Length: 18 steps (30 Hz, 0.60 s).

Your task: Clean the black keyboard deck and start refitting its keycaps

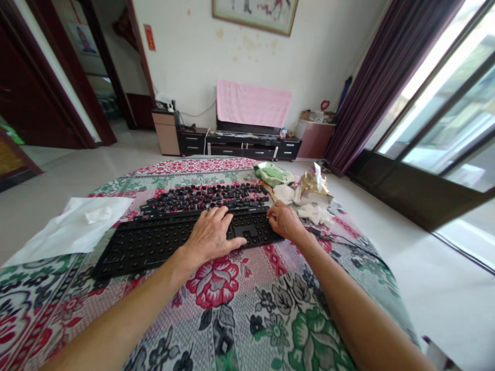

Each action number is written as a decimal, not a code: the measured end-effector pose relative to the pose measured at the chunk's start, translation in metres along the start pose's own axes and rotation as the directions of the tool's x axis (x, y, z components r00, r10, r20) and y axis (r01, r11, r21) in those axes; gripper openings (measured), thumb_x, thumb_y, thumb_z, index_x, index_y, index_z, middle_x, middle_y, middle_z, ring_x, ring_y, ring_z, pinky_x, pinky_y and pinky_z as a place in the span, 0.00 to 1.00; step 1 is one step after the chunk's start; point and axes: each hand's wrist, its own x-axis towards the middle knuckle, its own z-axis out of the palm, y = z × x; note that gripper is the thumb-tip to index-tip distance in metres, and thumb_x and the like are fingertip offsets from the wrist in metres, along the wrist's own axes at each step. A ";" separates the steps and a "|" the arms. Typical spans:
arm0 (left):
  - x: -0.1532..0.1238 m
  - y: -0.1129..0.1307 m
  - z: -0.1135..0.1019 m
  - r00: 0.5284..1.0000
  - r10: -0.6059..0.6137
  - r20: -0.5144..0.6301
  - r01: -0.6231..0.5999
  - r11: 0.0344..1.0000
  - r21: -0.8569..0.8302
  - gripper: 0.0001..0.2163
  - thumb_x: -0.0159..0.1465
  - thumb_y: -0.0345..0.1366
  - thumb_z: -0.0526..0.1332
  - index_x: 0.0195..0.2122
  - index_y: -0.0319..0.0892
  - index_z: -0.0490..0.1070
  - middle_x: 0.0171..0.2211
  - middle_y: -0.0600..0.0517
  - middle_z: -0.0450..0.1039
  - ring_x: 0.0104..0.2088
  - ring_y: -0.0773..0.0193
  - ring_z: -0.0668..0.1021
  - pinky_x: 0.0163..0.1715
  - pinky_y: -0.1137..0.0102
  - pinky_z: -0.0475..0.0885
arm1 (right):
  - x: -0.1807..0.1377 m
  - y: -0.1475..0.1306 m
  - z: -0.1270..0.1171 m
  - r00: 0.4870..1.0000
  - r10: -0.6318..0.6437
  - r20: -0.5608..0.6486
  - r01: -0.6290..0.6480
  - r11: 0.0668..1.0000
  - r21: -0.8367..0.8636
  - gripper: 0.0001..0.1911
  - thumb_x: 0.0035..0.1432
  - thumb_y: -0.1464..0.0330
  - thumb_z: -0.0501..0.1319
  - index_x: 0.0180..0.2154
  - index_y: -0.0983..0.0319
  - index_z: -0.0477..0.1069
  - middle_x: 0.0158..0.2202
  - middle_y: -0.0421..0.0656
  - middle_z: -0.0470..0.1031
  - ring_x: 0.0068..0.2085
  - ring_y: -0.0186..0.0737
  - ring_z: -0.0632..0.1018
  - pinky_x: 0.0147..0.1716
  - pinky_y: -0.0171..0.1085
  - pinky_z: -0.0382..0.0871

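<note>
A black keyboard [145, 239] with its keycaps off lies at a slant on the patterned tablecloth. Flat across its middle-right part rests my left hand [212, 232], palm down, thumb stretched out toward the number pad. My right hand [285, 220] is closed over the keyboard's right end, its fingertips pinched together. Something small and pale shows at those fingertips, too little of it to name. Behind the keyboard, loose black keycaps [209, 196] lie scattered in a long heap.
White paper [69, 232] with a folded tissue [98, 215] lies to the left. Right of the keycaps are a green bag [274, 174], a gold tissue box [314, 188] and crumpled tissues [314, 213]. A black cable [348, 240] runs along the right side.
</note>
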 end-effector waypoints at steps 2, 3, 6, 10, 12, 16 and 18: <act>0.006 -0.003 0.007 0.998 -0.011 0.064 0.013 1.000 -0.026 0.34 0.53 0.62 0.51 0.49 0.39 0.66 0.56 0.41 0.60 0.55 0.47 0.63 0.51 0.56 0.59 | 0.000 0.002 0.002 1.000 -0.013 -0.015 0.014 1.000 0.018 0.11 0.49 0.75 0.53 0.31 0.62 0.73 0.34 0.45 0.69 0.33 0.37 0.72 0.37 0.33 0.63; 0.007 -0.005 0.011 0.996 -0.012 0.091 0.016 0.999 -0.041 0.36 0.53 0.63 0.50 0.52 0.38 0.64 0.58 0.41 0.58 0.56 0.46 0.61 0.52 0.55 0.57 | -0.001 0.003 0.003 1.000 -0.020 -0.022 0.020 0.999 0.028 0.11 0.49 0.75 0.53 0.31 0.62 0.73 0.34 0.44 0.69 0.33 0.36 0.72 0.37 0.32 0.63; 0.005 -0.011 0.020 0.993 -0.012 0.119 0.023 0.996 -0.089 0.40 0.51 0.65 0.50 0.55 0.39 0.60 0.60 0.40 0.53 0.59 0.44 0.57 0.54 0.52 0.54 | -0.001 0.006 0.008 0.998 -0.040 -0.048 0.042 0.998 0.056 0.10 0.49 0.74 0.53 0.30 0.62 0.72 0.33 0.44 0.69 0.33 0.36 0.72 0.37 0.33 0.63; 0.003 -0.015 0.019 0.993 0.016 0.117 0.000 0.991 -0.134 0.45 0.46 0.69 0.50 0.56 0.39 0.59 0.60 0.39 0.52 0.58 0.42 0.57 0.55 0.50 0.53 | -0.002 0.008 0.011 0.993 -0.052 -0.106 0.061 0.995 0.083 0.09 0.49 0.74 0.52 0.30 0.63 0.71 0.33 0.44 0.68 0.33 0.37 0.72 0.37 0.34 0.64; 0.004 -0.016 0.017 0.992 0.031 0.124 -0.012 0.989 -0.147 0.47 0.43 0.70 0.50 0.56 0.38 0.60 0.60 0.38 0.53 0.57 0.42 0.59 0.55 0.50 0.53 | -0.002 0.009 0.011 0.991 -0.069 -0.111 0.080 0.993 0.092 0.09 0.49 0.74 0.53 0.29 0.62 0.71 0.33 0.44 0.68 0.33 0.37 0.72 0.37 0.34 0.64; 0.006 -0.015 0.015 0.993 0.034 0.116 -0.014 0.986 -0.168 0.48 0.41 0.71 0.51 0.55 0.38 0.60 0.59 0.38 0.54 0.56 0.40 0.59 0.54 0.50 0.54 | -0.001 0.008 0.010 0.991 -0.084 -0.108 0.093 0.992 0.086 0.08 0.49 0.73 0.53 0.29 0.61 0.71 0.33 0.44 0.68 0.32 0.38 0.72 0.36 0.35 0.65; 0.006 -0.015 0.015 0.993 0.028 0.112 -0.008 0.986 -0.169 0.48 0.41 0.70 0.52 0.55 0.38 0.60 0.59 0.38 0.54 0.56 0.40 0.59 0.54 0.51 0.55 | -0.001 0.008 0.010 0.989 -0.098 -0.109 0.107 0.991 0.085 0.08 0.49 0.73 0.53 0.29 0.62 0.71 0.33 0.44 0.69 0.32 0.38 0.72 0.36 0.35 0.65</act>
